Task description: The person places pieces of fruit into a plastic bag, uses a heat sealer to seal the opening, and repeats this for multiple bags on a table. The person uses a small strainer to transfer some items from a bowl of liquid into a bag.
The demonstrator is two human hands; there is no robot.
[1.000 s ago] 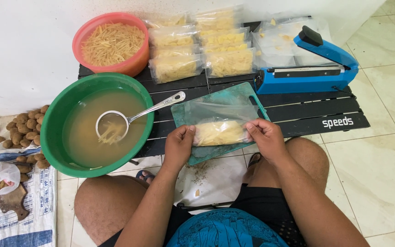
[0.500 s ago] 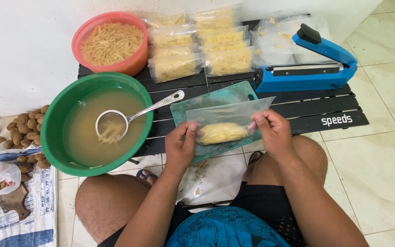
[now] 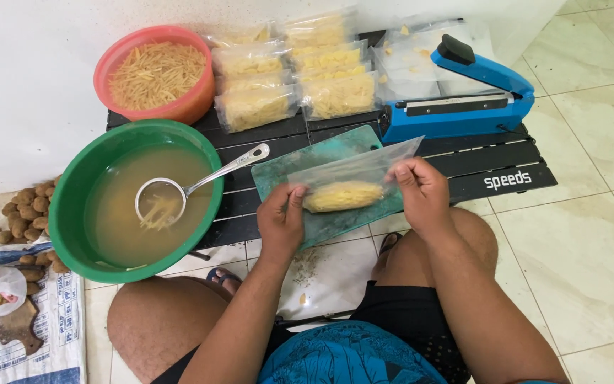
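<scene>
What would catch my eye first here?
Both hands, left hand and right hand, hold a clear bag of yellow strips over a teal cutting board. A big green basin of cloudy liquid sits left, a bright blue heat sealer behind right.

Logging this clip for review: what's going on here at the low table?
A seated person holds a clear plastic bag of yellow potato sticks with both hands, left hand at one end, right hand at the other, over a green cutting board. A blue heat sealer sits behind, beside filled bags. A green bowl of cloudy water holds a strainer ladle.
</scene>
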